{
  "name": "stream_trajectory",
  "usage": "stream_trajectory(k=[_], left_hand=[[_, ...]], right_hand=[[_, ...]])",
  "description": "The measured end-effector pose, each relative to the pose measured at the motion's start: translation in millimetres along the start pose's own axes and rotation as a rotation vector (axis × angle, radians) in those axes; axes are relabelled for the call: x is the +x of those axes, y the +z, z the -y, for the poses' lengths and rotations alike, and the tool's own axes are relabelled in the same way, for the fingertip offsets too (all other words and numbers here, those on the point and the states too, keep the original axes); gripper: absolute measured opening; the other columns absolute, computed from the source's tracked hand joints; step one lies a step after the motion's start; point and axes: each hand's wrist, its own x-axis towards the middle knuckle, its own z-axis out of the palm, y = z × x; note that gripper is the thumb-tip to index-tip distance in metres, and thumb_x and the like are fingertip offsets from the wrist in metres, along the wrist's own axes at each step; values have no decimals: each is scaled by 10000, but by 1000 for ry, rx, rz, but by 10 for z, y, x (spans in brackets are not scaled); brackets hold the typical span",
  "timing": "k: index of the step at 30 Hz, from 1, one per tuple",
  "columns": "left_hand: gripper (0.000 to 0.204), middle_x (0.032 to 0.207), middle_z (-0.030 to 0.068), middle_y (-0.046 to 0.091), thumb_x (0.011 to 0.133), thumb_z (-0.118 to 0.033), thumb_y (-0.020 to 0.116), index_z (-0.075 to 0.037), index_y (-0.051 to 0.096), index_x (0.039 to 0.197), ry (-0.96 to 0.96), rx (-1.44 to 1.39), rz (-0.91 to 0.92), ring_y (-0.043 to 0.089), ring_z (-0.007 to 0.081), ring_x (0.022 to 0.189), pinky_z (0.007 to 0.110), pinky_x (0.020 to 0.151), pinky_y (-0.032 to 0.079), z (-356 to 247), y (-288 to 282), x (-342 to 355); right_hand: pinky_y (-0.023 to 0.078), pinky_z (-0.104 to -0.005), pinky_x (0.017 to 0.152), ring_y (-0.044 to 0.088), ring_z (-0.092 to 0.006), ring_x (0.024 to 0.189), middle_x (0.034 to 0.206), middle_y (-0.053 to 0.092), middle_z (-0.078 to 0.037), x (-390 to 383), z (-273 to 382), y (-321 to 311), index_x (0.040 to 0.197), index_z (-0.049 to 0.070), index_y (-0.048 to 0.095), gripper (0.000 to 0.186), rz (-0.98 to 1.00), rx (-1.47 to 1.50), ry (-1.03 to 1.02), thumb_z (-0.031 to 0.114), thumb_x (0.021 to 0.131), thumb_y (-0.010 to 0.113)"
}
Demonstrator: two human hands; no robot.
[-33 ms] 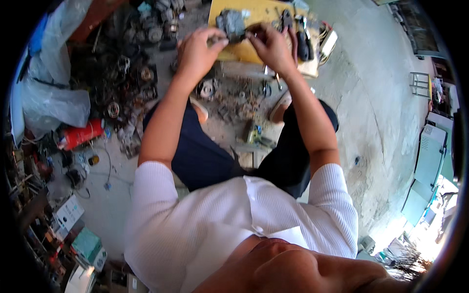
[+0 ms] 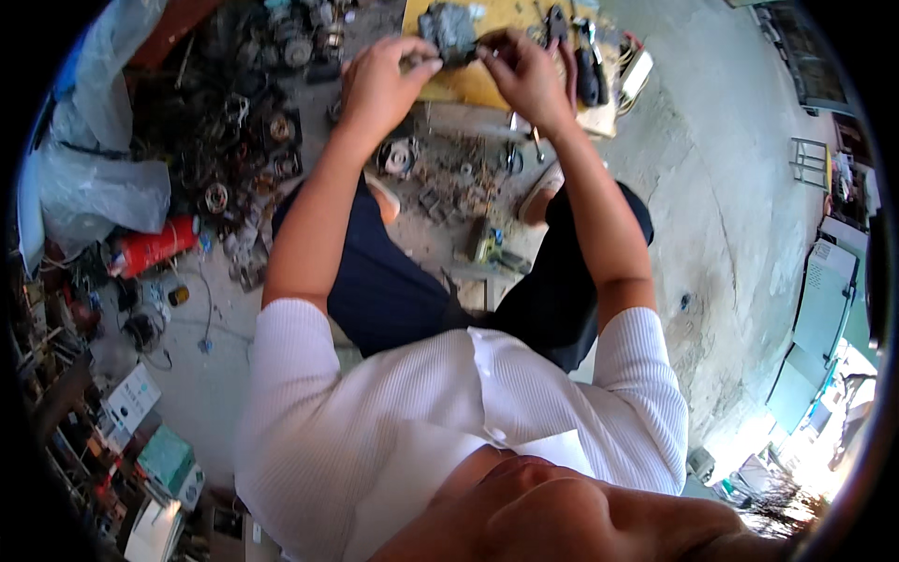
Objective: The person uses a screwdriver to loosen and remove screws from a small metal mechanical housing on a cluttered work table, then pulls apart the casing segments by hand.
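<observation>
A blocky grey metal part (image 2: 449,30) is set on a yellow-topped work surface (image 2: 456,88) in a cluttered workshop, its near corners flanked by fingertips. The left hand (image 2: 382,80) is held with thumb and forefinger in a narrow pinch; whether anything is gripped there cannot be told. The right hand (image 2: 526,82) is likewise drawn in narrow, its fingertips brought to the opposite corner, where a small dark bit may be pinched, though the hold is too blurred to be confirmed. The step in hand is judged to be close fingertip work at the part's near edge; for the next move, a light, steady pinch and a firmly seated part would seem to be called for. Just right of the right hand, red-handled pliers (image 2: 570,80) and a black-handled tool (image 2: 591,82) are laid on the same surface. Below, the floor (image 2: 712,187) is strewn with metal scraps (image 2: 435,201) and a round metal part (image 2: 400,157). Farther left, a red cylinder (image 2: 157,246) is seen near crumpled clear plastic sheeting (image 2: 112,192); at far right, a pale green cabinet (image 2: 813,304) is glimpsed.
</observation>
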Motion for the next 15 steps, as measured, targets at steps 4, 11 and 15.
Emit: stream_trajectory(k=[4, 11, 15], left_hand=[[332, 986, 106, 699, 845, -346, 721, -78, 707, 1040, -109, -34, 102, 666, 218, 916, 357, 827, 497, -81, -146, -52], [208, 802, 132, 682, 797, -184, 756, -4, 704, 886, -178, -162, 11, 643, 210, 672, 329, 649, 510, -254, -166, 54], [261, 849, 64, 681, 823, -199, 751, -7, 693, 989, -173, -331, 13, 612, 133, 726, 304, 671, 502, -172, -287, 88]], right_hand=[[403, -288, 546, 493, -114, 590, 670, 570, -17, 20, 164, 74, 973, 13, 632, 147, 3, 46, 67, 153, 927, 643], [352, -230, 391, 467, -56, 499, 673, 570, 15, 137, 303, -241, 924, 50, 619, 248, -17, 243, 441, 297, 944, 604], [339, -225, 375, 466, -61, 498, 732, 591, 0, 168, 40, -319, 1142, 43, 606, 336, -76, 297, 431, 312, 943, 618]])
